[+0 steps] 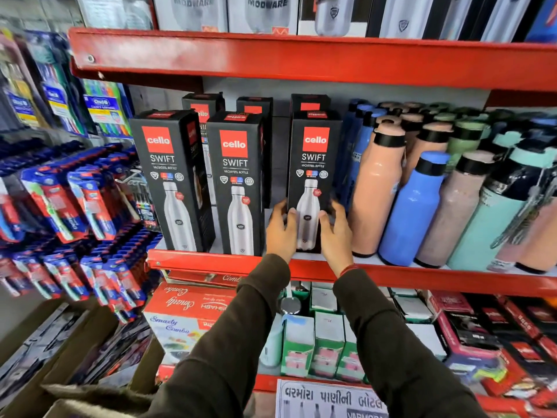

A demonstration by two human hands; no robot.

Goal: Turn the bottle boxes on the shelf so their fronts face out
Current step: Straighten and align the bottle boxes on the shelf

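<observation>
Left hand (281, 229) and right hand (334, 233) clasp lower sides of rightmost bottle box (313, 164), upright on red shelf (211, 262), front outward.

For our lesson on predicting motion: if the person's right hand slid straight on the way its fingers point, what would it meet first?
The right hand already rests on the black Cello Swift bottle box, fingers pointing up and into the shelf. Going on, it would probably slide along that box's right side, close beside the peach plastic bottle; depth is unclear.
</observation>
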